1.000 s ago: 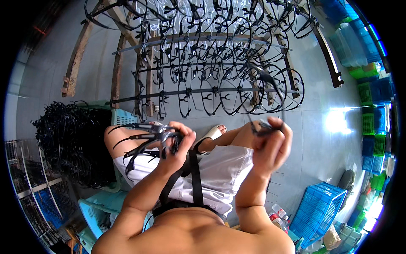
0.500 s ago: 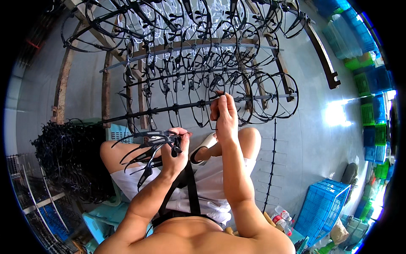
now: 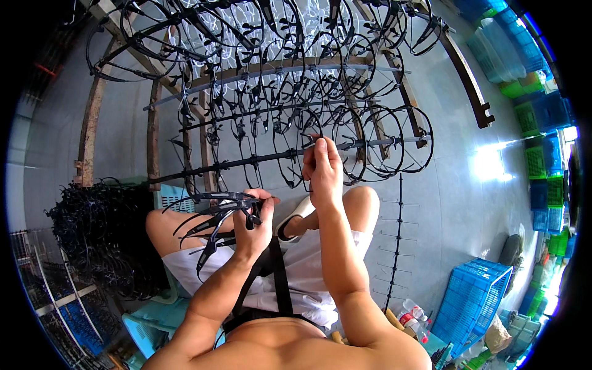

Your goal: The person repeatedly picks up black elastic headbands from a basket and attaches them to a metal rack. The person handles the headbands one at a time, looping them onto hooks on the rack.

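My left hand (image 3: 254, 217) is closed around a bunch of black curved plastic pieces (image 3: 216, 219). They look like eyeglass frame parts, their long arms fanning out to the left above my thigh. Ahead and to the right, my right hand (image 3: 323, 166) is raised at a dark horizontal rod (image 3: 246, 159) of the rack, thumb and fingers pinched together. What lies in that pinch is mostly hidden by the fingers. Similar black curved pieces (image 3: 290, 166) hang from the rod on both sides of this hand, with thin black loops (image 3: 425, 145) farther right.
More rods of black pieces hang on a wooden-legged rack (image 3: 153, 135) ahead. A large black heap (image 3: 102, 240) lies at my left. A thin rod with side wires (image 3: 396, 246) lies on the floor at right, near a blue crate (image 3: 472, 302) and plastic bottles (image 3: 412, 319).
My right hand has shifted slightly left along the rod, still pinched. The left hand keeps its bunch, almost unmoved. The view has shifted a little.
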Demonstrator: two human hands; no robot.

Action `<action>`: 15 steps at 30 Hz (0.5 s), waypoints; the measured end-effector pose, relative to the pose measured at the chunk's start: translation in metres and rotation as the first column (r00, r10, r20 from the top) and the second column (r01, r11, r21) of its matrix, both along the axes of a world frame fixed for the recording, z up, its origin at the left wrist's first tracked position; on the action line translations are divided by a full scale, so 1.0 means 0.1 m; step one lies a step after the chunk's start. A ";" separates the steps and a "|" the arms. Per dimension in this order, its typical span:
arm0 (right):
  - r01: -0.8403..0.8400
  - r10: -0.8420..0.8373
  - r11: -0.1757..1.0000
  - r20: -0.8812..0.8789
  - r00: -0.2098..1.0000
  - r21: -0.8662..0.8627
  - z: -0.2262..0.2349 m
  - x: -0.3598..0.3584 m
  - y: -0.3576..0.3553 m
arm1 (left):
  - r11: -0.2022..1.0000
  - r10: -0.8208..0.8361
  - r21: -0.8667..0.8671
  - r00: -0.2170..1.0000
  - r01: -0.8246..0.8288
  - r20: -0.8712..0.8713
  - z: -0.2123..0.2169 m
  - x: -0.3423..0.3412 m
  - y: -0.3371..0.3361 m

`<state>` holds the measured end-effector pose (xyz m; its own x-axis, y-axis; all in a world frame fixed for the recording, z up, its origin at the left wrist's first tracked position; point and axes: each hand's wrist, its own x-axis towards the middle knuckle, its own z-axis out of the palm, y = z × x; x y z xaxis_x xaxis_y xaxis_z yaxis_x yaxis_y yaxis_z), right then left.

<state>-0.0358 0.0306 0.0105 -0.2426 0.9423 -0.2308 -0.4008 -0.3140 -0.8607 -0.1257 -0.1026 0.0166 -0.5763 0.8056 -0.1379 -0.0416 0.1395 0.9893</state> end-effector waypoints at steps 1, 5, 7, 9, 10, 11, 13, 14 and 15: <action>0.001 -0.003 0.999 -0.040 0.999 -0.045 0.01 -0.01 0.00 | 1.000 -0.002 0.017 1.000 0.003 -0.027 -0.02 0.00 0.00; -0.002 0.001 1.000 -0.136 0.991 -0.007 -0.02 0.02 -0.02 | 1.000 -0.009 -0.002 1.000 0.008 -0.028 -0.01 0.01 0.01; -0.015 0.011 1.000 -0.205 0.979 -0.014 -0.05 0.03 -0.02 | 0.999 -0.001 -0.037 1.000 0.001 0.005 0.01 0.00 0.01; -0.048 0.047 0.999 -0.249 0.967 0.002 -0.04 0.07 -0.04 | 0.998 0.014 -0.056 1.000 -0.013 0.018 0.01 -0.01 0.01; -0.066 0.065 0.998 -0.270 0.961 0.008 -0.04 0.11 -0.07 | 0.999 0.026 -0.045 0.998 -0.024 0.054 0.04 -0.01 0.02; -0.106 0.110 0.994 -0.323 0.940 0.030 -0.10 0.17 -0.10 | 0.999 0.038 -0.035 0.995 -0.035 0.089 0.07 0.01 0.04; -0.059 0.068 0.997 -0.204 0.977 0.051 -0.23 0.24 -0.28 | 0.999 0.041 -0.022 0.995 -0.039 0.086 0.08 0.01 0.06; -0.035 0.043 0.997 -0.143 0.989 0.062 -0.28 0.27 -0.35 | 0.999 0.053 -0.016 0.991 -0.051 0.123 0.08 0.00 0.07; -0.032 0.054 0.989 -0.148 0.988 0.143 -0.33 0.29 -0.39 | 0.998 0.065 -0.012 0.985 -0.063 0.160 0.08 -0.01 0.11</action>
